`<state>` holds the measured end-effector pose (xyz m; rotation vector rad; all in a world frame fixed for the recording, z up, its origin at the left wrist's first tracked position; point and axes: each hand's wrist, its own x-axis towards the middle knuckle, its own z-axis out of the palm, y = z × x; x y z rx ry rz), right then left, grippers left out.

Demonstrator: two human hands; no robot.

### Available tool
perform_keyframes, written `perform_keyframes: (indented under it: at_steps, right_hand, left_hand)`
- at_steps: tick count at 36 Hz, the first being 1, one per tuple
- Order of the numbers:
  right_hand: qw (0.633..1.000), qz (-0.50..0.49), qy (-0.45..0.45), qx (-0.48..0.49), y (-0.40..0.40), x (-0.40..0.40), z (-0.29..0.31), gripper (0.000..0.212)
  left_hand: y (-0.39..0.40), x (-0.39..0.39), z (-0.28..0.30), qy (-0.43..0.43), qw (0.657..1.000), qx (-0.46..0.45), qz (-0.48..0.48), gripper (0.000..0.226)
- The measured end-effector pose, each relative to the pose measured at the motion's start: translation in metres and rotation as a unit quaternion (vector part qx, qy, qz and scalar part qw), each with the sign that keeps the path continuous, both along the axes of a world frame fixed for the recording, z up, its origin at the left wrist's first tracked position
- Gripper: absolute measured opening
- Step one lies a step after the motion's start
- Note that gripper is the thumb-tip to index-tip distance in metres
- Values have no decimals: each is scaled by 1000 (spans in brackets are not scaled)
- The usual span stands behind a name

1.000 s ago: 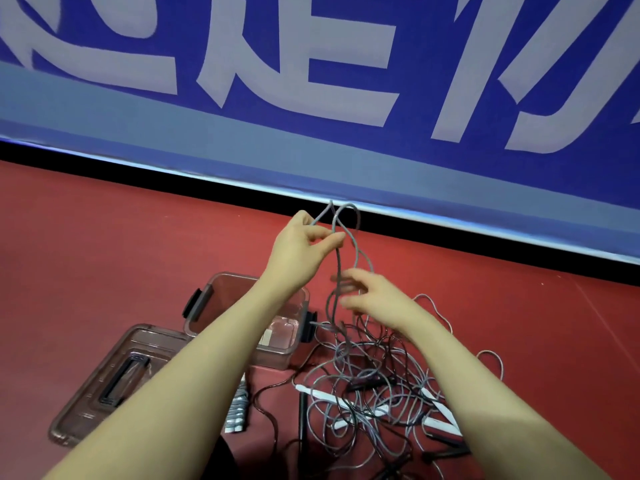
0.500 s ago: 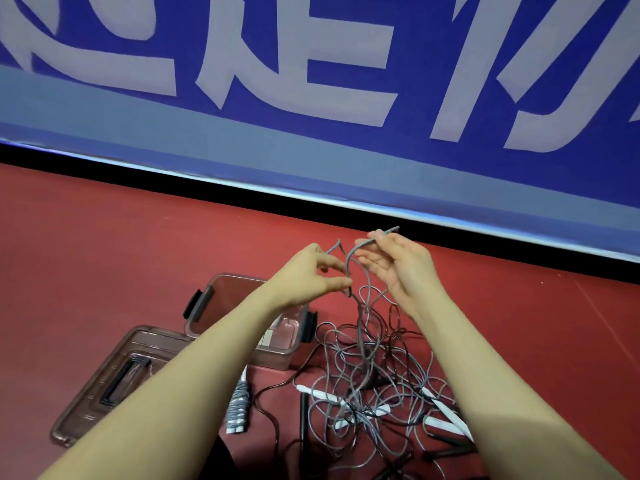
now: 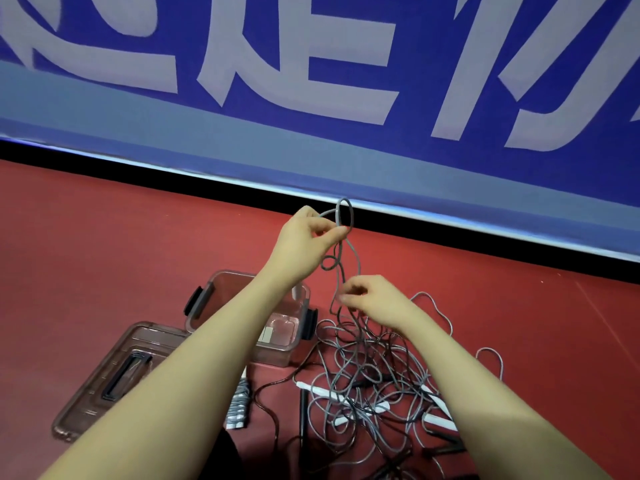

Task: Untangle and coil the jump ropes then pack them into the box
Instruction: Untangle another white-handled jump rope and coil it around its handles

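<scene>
Grey rope [image 3: 341,216] forms a small loop above the left hand [image 3: 308,242], which pinches it between thumb and fingertips. From the pinch, the strands hang almost straight down, long axis near vertical, with a small twist just below the hand. The right hand [image 3: 375,301], lower and to the right, has its fingers curled round the same strands; the exact grip is blurred.

The strands run down into the tangle [image 3: 370,375], a heap of grey and dark ropes spread on the red floor [image 3: 104,244] below and between the forearms. White handles [image 3: 346,396] lie in the heap, long axes slanting from upper left to lower right. A black handle [image 3: 303,415] lies upright in the view at the heap's left edge.

The box [image 3: 287,348], clear with black latches, stands open left of the tangle, partly hidden by the left forearm. Its lid [image 3: 104,379] lies flat on the floor just left of it. A grey coil [image 3: 239,405] lies below the box.
</scene>
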<state>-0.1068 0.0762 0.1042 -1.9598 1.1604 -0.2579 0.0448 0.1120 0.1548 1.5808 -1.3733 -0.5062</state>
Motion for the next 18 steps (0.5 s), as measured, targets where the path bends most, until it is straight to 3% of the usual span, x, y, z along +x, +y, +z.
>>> perform_keyframes:
  at_steps: [3,5,7,9,12,18]
  right_hand:
    - [989,-117,-57,-70,-5,4,-1,5]
    - [982,-147,-96,-71,-9,5,1,18]
    - [990,-86,-109,-22,-10,5,3,41]
    - [997,-6,-80,8,-6,8,3,47]
    - [997,20,-73,32,1,14,3,31]
    - [997,-2,-71,-28,4,21,5,12]
  left_hand:
    - [2,1,3,6,1000,3,-7,16]
    - [3,0,7,13,1000,-1,-19,13]
    - [4,-1,12,16,999,-12,-33,12]
    - [4,0,15,20,999,-22,-43,11]
    - [3,1,16,25,998,-30,-41,10]
    - [2,7,13,22,999,-31,-19,15]
